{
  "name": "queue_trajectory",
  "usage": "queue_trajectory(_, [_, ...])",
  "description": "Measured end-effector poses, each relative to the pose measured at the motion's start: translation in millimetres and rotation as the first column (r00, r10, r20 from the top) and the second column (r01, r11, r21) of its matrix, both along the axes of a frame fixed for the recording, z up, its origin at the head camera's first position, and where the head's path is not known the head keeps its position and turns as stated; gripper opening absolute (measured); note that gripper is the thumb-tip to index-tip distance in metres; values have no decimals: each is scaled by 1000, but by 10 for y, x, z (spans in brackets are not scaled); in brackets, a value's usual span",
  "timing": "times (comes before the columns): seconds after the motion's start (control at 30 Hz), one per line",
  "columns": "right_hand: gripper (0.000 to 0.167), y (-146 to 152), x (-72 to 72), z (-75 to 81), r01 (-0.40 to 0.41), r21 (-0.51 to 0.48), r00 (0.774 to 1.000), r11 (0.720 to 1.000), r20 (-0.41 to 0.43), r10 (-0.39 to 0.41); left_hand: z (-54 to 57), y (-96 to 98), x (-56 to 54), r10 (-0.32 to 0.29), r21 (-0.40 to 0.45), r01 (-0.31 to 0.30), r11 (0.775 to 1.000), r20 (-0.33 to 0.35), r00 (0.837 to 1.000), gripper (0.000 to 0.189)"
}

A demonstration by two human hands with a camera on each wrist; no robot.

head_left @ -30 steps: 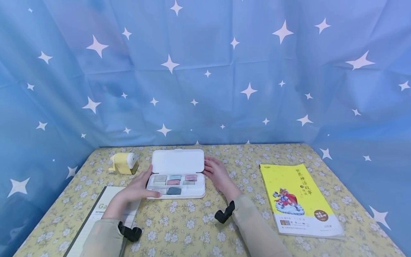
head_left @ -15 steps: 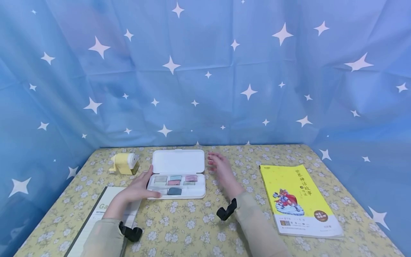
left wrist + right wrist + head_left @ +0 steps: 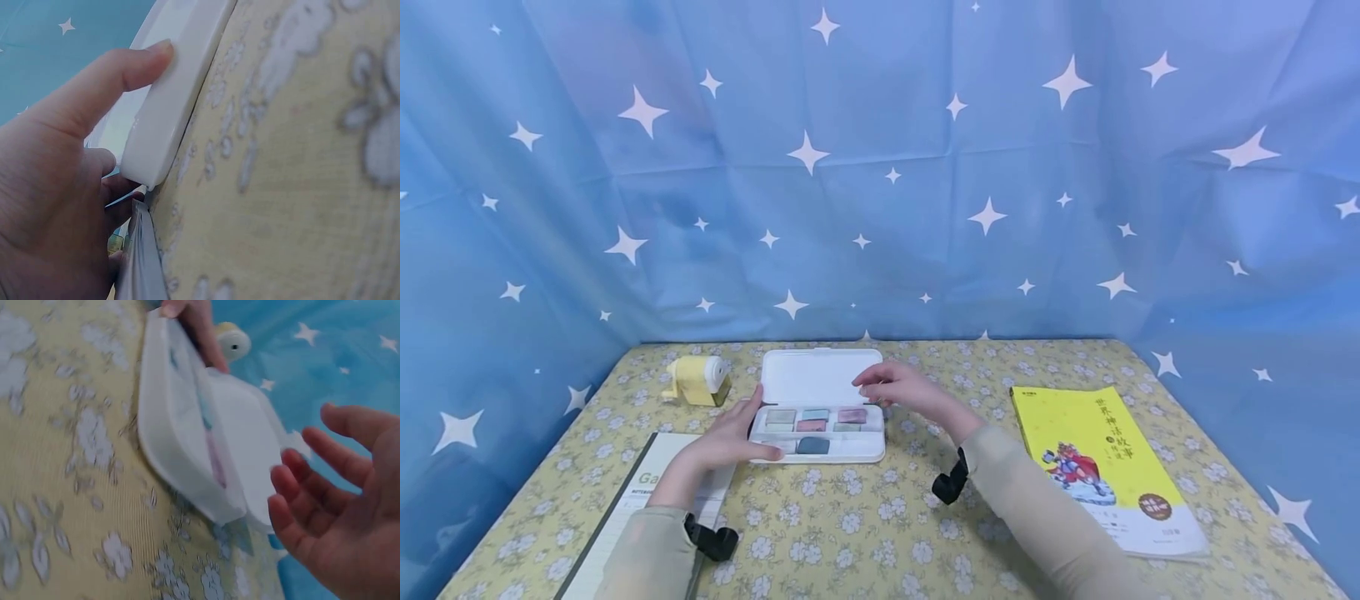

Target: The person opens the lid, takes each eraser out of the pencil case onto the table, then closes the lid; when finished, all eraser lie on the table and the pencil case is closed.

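Right hand [image 3: 906,390] has come inward since the earlier frame, from beside the lid [image 3: 816,371] to over its near right corner, by the hinge; the left hand [image 3: 726,440] stays at the left end of the white case [image 3: 861,448]. The case sits on the tablecloth [image 3: 850,525], its lid folded back on the far side.

Left thumb lies across the front and the fingers reach along the end, a light hold on the case. The right fingers are loosely bent and spread, with nothing seen in them; whether they touch the lid I cannot tell.

The step in hand looks like steadying the case while the right hand reaches across it. If the lid is wanted, the next move calls for fingers under its edge and a lift toward the person; if a block, a pinch from above.

Inside, the back section holds small blocks: a blue one [image 3: 815,414], a purple one [image 3: 852,414], a pink one [image 3: 811,426] and several pale ones [image 3: 781,415]. The front section holds a dark block [image 3: 812,446]; what lies beside the left thumb is too faint to name.
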State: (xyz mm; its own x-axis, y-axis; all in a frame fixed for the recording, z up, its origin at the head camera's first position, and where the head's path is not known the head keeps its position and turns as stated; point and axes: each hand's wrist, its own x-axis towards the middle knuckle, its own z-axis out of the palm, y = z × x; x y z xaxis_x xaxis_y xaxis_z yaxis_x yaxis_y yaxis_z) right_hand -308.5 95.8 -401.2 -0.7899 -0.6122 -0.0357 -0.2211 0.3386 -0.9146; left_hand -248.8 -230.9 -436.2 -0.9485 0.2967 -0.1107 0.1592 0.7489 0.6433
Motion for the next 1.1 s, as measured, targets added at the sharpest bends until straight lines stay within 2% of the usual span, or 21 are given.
queue_trajectory(0.13, [31, -41, -55, 7, -82, 109, 994, 991, -57, 89, 10, 12, 9, -3, -6, 3, 1000, 0, 1000, 124])
queue_trajectory(0.23, [30, -73, -107, 0, -129, 152, 989, 980, -57, 139, 4, 6, 13, -6, -15, 6, 1000, -2, 1000, 123])
queue_trajectory(0.5, [32, -101, -209, -5, -188, 289, 972, 939, -82, 220, 24, 9, 25, -2, -13, 2, 1000, -5, 1000, 123])
queue_trajectory(0.87, [37, -257, -190, 41, -267, 435, 908, 860, -185, 375, 13, 1, 18, 3, -11, -3, 1000, -3, 1000, 124])
queue_trajectory(1.1, [41, -304, -170, 61, -271, 507, 885, 819, -203, 419, 28, 19, 24, 5, -11, -5, 1000, 6, 1000, 124])
